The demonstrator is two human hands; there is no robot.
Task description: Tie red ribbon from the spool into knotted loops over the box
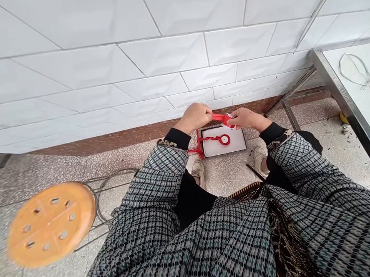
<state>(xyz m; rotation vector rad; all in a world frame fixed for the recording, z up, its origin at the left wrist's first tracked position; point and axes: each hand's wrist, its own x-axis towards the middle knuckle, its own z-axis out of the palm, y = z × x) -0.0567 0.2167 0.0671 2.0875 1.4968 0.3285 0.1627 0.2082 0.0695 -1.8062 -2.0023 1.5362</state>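
My left hand (195,115) pinches the loose end of a red ribbon (217,116). My right hand (247,118) grips a ribbon roll (228,121) with red ribbon wound on it and a white side. The ribbon runs taut over the short gap between my hands. Below them on the floor lies a white tray (212,148) with a dark rim. A second red roll (225,140) with a white centre rests on it, its twisted ribbon trailing left. More red ribbon (199,152) hangs and bunches at the tray's left edge.
An orange round stool (52,224) with holes stands at the left, beside thin metal rods. A metal-framed table (347,99) with a white cable (361,75) is at the right. Ahead rises a white tiled wall (167,52). My shoes flank the tray.
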